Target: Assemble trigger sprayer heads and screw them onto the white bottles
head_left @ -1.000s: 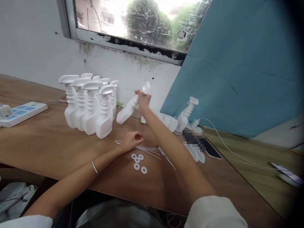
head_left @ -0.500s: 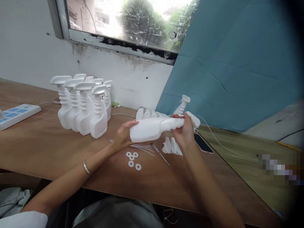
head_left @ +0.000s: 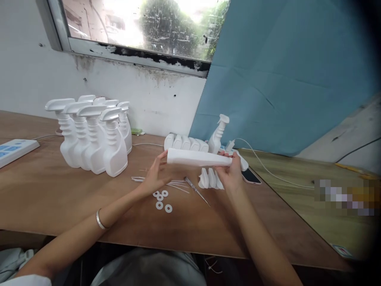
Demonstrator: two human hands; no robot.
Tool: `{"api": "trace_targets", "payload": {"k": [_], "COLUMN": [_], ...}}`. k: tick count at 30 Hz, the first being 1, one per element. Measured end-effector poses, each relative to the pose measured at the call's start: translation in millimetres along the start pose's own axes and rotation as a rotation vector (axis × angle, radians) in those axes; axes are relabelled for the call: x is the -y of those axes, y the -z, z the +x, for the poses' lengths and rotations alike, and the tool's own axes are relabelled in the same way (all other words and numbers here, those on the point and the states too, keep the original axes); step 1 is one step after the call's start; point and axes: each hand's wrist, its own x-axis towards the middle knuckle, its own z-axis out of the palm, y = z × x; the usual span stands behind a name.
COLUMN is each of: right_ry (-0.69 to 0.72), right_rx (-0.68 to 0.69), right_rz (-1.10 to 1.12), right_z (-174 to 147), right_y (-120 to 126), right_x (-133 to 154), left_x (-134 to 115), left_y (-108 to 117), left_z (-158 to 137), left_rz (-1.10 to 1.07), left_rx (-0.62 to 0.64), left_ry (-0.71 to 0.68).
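From the lower left, the left forearm [head_left: 74, 240], wearing a bracelet [head_left: 99, 220], slants up and inward, passing in front of a group of upright spray bottles [head_left: 93, 145]. The left hand [head_left: 153, 178] is loosely spread, its fingertips at the base of a white bottle [head_left: 196, 157]. That bottle lies nearly level above the table [head_left: 133, 226], base leftward. Near its neck, the right hand [head_left: 231, 174] grips it, the right forearm [head_left: 256, 232] dropping toward the lower right.

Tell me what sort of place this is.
Likely a small workshop: matching white spray bottles stand grouped on a brown table, with loose white rings lying on it too.
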Motion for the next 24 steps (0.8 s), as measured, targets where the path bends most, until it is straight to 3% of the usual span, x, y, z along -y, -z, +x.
{"api": "trace_targets", "payload": {"k": [3,7,9,11,14,17,21,24], "right_ry": [0.014,-0.037,-0.085,-0.103,-0.117,-0.107,0.059,0.073], "right_rx": [0.035,-0.003,-0.012,0.003,0.082,0.125,0.069,0.065], "right_rz": [-0.056,-0.065,-0.058,-0.057,-0.053,0.009,0.07,0.061], "right_z": [-4.2,-10.3,-11.1,-11.7,-13.2,-11.3,-0.8,4.7], "right_y": [5.7,11.2,13.8,15.4,15.4,16.1,26.3,35.8], "right_x": [-0.7,1.4,3.9,5.6,7.4,14.8,36.0,45.6], "left_x": [-6.7,-15.3,-20.4,-26.8,-36.9,-42.3,-47.3,-59.6], "left_y": [1.3,4.5,3.9,2.1,2.3,15.3,58.7,94.1], "left_z": [-3.1,-5.6,-6.5,-6.4,-5.2,-9.3,-31.4,-51.8], "left_rz": [0.227,0.273,0.233,0.103,-0.111,-0.199,-0.186,-0.011], "left_rx": [-0.137,0.031,0.117,0.142,0.153,0.099,-0.132,-0.296], "left_ry": [-0.209,-0.282,-0.195,-0.01,0.303,0.489,0.611,0.502]}}
